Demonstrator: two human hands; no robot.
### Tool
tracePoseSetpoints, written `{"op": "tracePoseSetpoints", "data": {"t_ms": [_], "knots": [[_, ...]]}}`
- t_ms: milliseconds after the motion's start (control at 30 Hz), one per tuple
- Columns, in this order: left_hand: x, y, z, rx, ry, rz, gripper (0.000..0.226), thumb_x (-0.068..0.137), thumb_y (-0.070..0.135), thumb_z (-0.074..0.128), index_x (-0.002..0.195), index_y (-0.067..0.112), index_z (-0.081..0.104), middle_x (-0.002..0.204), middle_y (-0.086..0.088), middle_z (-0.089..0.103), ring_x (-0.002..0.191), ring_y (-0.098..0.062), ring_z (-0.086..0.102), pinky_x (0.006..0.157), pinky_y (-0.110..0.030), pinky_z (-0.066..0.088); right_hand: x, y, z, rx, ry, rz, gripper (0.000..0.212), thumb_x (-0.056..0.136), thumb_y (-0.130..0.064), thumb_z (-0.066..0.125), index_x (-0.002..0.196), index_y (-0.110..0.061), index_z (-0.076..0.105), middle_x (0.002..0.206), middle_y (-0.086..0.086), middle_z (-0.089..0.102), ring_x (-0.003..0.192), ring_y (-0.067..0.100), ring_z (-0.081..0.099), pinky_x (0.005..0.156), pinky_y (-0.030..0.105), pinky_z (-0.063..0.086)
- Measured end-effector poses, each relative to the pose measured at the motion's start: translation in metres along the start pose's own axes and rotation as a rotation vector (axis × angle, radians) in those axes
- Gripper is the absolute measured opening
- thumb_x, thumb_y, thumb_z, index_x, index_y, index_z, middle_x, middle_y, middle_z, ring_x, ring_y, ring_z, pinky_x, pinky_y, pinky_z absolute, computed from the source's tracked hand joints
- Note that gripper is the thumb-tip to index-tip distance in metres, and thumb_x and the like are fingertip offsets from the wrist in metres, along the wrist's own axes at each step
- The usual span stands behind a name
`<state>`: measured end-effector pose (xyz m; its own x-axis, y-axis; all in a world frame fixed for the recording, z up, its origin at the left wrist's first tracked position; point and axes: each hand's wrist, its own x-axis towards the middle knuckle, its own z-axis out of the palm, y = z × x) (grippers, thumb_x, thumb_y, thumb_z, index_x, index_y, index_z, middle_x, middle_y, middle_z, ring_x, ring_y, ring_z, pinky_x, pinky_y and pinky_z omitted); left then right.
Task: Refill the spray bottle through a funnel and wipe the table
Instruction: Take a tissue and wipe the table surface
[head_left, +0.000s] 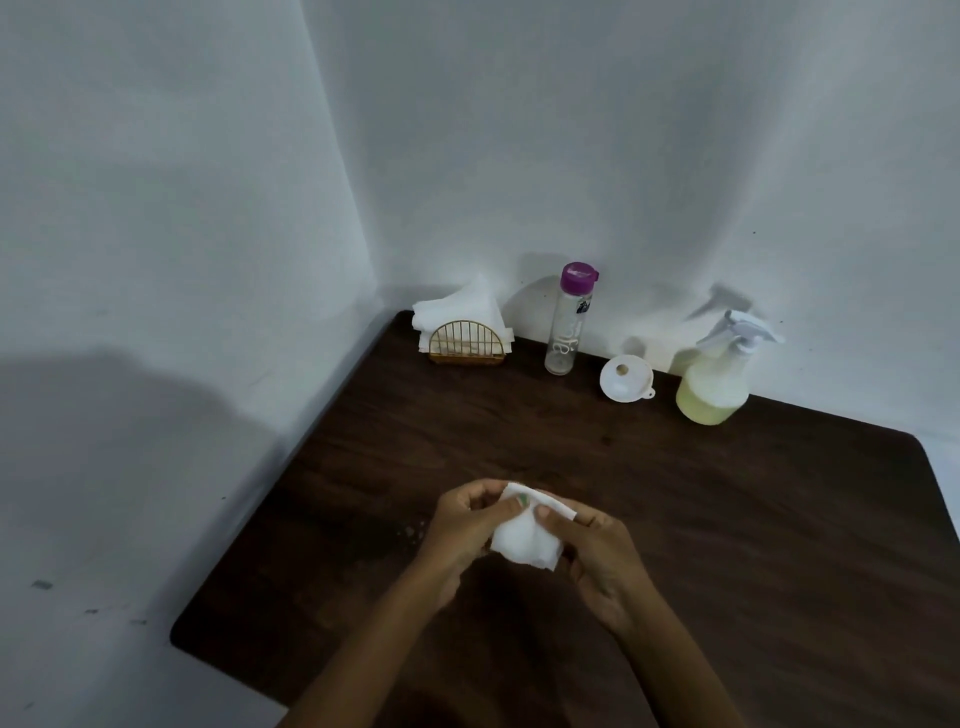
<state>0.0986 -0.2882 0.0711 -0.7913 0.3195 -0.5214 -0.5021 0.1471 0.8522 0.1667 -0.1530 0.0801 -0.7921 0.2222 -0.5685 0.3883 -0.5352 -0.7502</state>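
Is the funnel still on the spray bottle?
No. The funnel lies on the table, beside the capped spray bottle.

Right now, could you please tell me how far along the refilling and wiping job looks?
The refill looks done: the clear spray bottle holds pale yellow liquid with its trigger head on, and the white plastic funnel lies aside. In hand: left hand and right hand fold a white paper tissue. Droplets on the dark wooden table remain to wipe.

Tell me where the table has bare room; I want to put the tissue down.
Bare wood lies between the hands' tissue and the back row, and right of the right hand. Crowded along the wall: napkin holder, bottle, funnel, spray bottle.
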Motion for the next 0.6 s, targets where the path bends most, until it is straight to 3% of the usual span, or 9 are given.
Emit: {"op": "tracePoseSetpoints", "data": {"t_ms": [167,267,333,467,600], "knots": [[0.031,-0.033,-0.024,0.074,0.287,0.117,0.016,0.095,0.025,0.056,0.106,0.024,0.066,0.110,-0.001,0.068,0.099,-0.015,0.063,0.074,-0.023,0.046,0.026,0.005,-0.003,-0.019,0.221,-0.070,0.019,0.087,0.000,0.060,0.103,-0.004,0.067,0.100,0.016,0.068,0.090,0.029,0.066,0.063,0.035,0.058],[0.055,-0.071,-0.060,0.397,0.577,0.183,0.027,0.096,0.024,0.054,0.120,0.015,0.063,0.122,-0.010,0.063,0.114,-0.025,0.057,0.092,-0.033,0.044,0.052,0.007,-0.008,-0.092,0.399,-0.151,0.023,0.090,-0.001,0.056,0.112,-0.001,0.064,0.105,0.015,0.064,0.087,0.023,0.062,0.068,0.035,0.055],[0.066,-0.092,-0.086,0.596,0.729,0.184,0.036,0.095,0.022,0.055,0.128,0.008,0.057,0.132,-0.015,0.057,0.124,-0.032,0.050,0.102,-0.041,0.039,0.074,0.007,-0.012,-0.167,0.496,-0.191,0.028,0.092,-0.002,0.053,0.119,-0.001,0.061,0.114,0.016,0.062,0.097,0.025,0.060,0.079,0.040,0.052],[0.081,-0.116,-0.125,0.846,0.761,0.207,0.047,0.097,0.021,0.050,0.140,0.003,0.044,0.149,-0.014,0.042,0.140,-0.030,0.034,0.114,-0.044,0.028,0.111,0.006,-0.013,-0.468,0.651,-0.336,0.031,0.095,-0.003,0.048,0.124,-0.005,0.059,0.124,0.015,0.061,0.115,0.029,0.057,0.097,0.042,0.048],[0.090,-0.126,-0.142,0.945,0.748,0.280,0.051,0.097,0.028,0.035,0.140,0.003,0.044,0.146,-0.014,0.045,0.140,-0.030,0.036,0.114,-0.046,0.029,0.142,0.010,-0.008,-0.750,0.658,-0.497,0.035,0.095,-0.001,0.043,0.123,-0.010,0.062,0.128,0.012,0.060,0.121,0.026,0.054,0.105,0.035,0.038]]}}
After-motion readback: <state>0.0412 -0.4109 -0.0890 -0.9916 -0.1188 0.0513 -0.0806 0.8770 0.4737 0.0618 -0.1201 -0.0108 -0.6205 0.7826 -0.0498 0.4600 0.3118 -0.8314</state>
